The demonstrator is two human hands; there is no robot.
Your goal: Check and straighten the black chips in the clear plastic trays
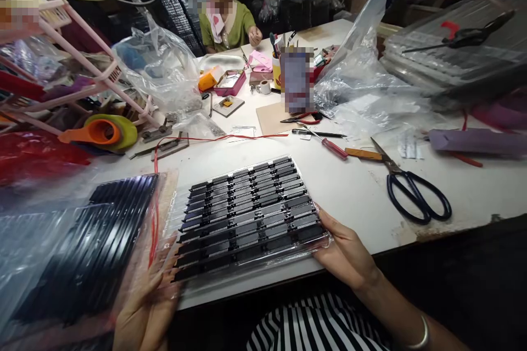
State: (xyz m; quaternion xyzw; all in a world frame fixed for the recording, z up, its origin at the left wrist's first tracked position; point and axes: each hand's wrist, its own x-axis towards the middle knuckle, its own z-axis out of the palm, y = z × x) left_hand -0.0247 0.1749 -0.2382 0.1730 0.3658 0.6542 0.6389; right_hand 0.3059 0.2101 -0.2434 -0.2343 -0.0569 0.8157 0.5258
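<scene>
A clear plastic tray [247, 214] filled with rows of black comb-like parts is held between both hands over the table's front edge. My left hand [150, 296] grips its left end, with the fingers partly behind clear plastic. At the lower right corner, my right hand [346, 247] holds the tray with the thumb at its edge. To the left lies a stack of long black strips [90, 247] in clear plastic, with a red ribbon [155, 219] along its right side.
Scissors [397, 175], a red-handled screwdriver [329, 145] and pliers [307, 118] lie beyond the tray on the white table [358, 192]. Crumpled plastic bags [366, 88] and a pink rack [82, 49] flank the work area. A person [230, 22] sits opposite.
</scene>
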